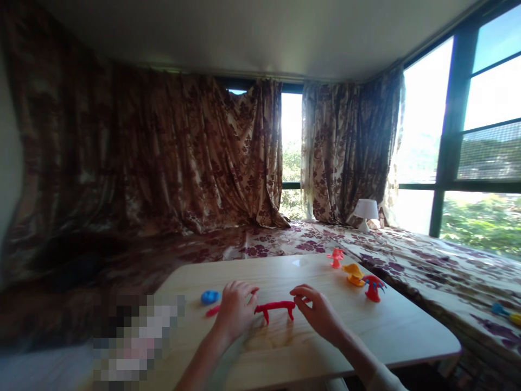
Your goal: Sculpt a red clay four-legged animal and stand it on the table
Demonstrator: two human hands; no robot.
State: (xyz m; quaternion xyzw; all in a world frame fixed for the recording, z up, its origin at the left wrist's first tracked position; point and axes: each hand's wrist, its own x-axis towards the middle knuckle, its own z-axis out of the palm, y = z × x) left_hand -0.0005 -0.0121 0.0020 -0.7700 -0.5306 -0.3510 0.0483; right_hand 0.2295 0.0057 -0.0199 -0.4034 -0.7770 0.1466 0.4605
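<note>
Both left hand point(237, 305) and right hand point(316, 308), fingers loosely curled, flank the red legged figure point(277, 306) at the frame's lower centre; whether they pinch its ends, I cannot tell; light, even pressure should spare its slim legs from bending

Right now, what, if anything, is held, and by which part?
It cannot be told: left hand and right hand are at opposite ends of the red figure.

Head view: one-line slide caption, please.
Left hand and right hand at either end of a legged red model on a pale table, white lamp beyond.
</note>
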